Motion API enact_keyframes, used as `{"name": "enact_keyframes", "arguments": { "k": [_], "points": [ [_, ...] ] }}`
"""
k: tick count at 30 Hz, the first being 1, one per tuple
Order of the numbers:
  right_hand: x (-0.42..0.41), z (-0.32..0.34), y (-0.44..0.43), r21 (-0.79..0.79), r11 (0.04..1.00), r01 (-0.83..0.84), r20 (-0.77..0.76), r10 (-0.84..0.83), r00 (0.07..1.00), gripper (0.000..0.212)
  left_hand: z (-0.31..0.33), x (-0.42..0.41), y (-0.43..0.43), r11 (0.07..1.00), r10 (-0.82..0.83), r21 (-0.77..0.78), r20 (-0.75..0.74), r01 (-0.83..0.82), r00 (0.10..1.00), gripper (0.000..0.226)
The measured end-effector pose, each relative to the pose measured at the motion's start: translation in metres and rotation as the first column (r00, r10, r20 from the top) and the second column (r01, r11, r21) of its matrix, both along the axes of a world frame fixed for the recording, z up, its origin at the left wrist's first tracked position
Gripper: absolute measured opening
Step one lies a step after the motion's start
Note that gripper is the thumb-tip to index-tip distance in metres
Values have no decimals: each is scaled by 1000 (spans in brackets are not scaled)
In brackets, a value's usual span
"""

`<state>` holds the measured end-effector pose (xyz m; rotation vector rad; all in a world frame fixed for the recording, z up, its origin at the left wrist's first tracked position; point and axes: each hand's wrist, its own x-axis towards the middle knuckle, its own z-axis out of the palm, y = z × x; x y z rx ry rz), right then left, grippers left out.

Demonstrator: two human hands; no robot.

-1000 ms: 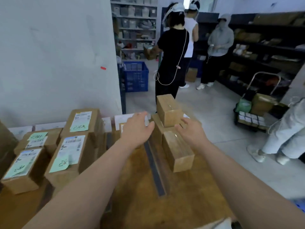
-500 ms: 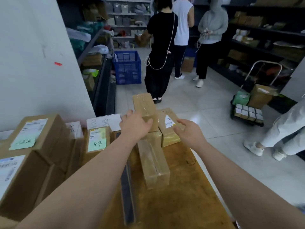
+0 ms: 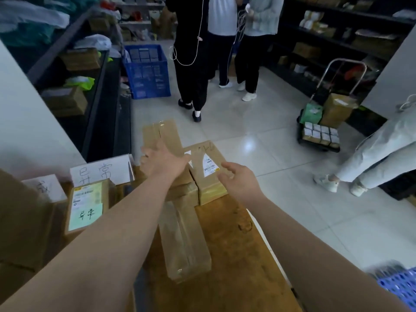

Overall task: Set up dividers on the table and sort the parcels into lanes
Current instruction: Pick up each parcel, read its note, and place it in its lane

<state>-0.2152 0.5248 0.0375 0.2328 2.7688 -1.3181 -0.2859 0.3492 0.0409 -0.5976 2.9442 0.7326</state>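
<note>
At the far table [image 3: 236,255] edge, left hand [image 3: 164,164] fingers [image 3: 144,154] curl over the stacked parcel [image 3: 161,134]; right hand [image 3: 242,180] fingers spread, empty.

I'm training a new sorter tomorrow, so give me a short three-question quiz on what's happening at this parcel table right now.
1. True or false: the right hand is open and holds nothing, close to the labelled parcel.
2. Fill in: the long parcel nearest the camera lies flat on the ___.
3. Which does the left hand hold? A) the long parcel B) the taped parcel at the far end C) the labelled parcel

Key: 1 true; 2 table; 3 B.
</note>
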Motion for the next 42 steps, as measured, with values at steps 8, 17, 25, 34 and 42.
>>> {"name": "enact_keyframes", "arguments": {
  "k": [8,17,25,34,42],
  "points": [
    [-24,-8,5,-155,985,-73,84,86,993,41,-8,51,-24,494,358,859,-61,-134,932,48],
    [-14,-2,0,-612,781,-128,153,275,949,29,-10,122,-1,-177,443,980,160,-89,882,43],
    [-2,15,-5,-641,732,-230,37,329,944,34,1,149,6,264,530,957,-39,-121,847,38],
    [21,37,-50,-616,710,-340,-49,397,917,40,6,174,-31,506,464,839,-69,-201,883,101],
    [63,36,-116,-597,698,-394,1,492,871,54,28,234,-89,481,385,863,-50,-154,922,36]
  ]
}}
